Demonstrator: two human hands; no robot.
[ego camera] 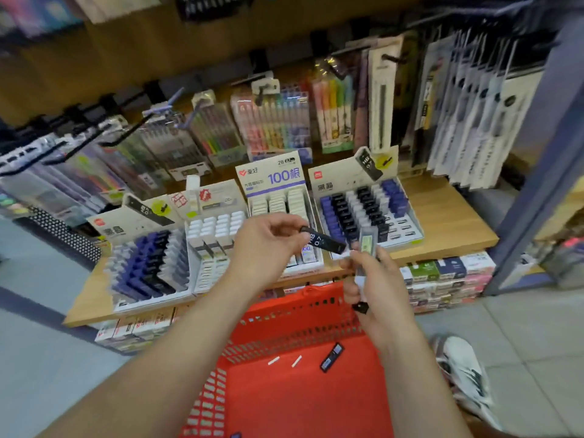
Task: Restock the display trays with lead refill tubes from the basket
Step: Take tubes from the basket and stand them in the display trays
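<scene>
My left hand [268, 248] pinches a black lead refill tube [324, 240] marked 0.7, held over the front of the display trays. My right hand [376, 286] grips a small bunch of tubes [366, 245], with a clear one sticking up and a black end poking out below. Under both hands stands the red basket [303, 387], with one dark tube [331, 357] and two small white pieces on its floor. Several cardboard display trays sit on the wooden shelf: a right tray [407, 235] with blue, black and clear tubes, a middle white tray [278, 200] and a left tray [148, 263].
Hanging pen and marker packs [271, 121] fill the wall behind the trays. Boxed stock [442, 276] is stacked under the wooden shelf [455, 226]. A blue post [537, 159] rises at the right. A white shoe [464, 374] stands on the tiled floor beside the basket.
</scene>
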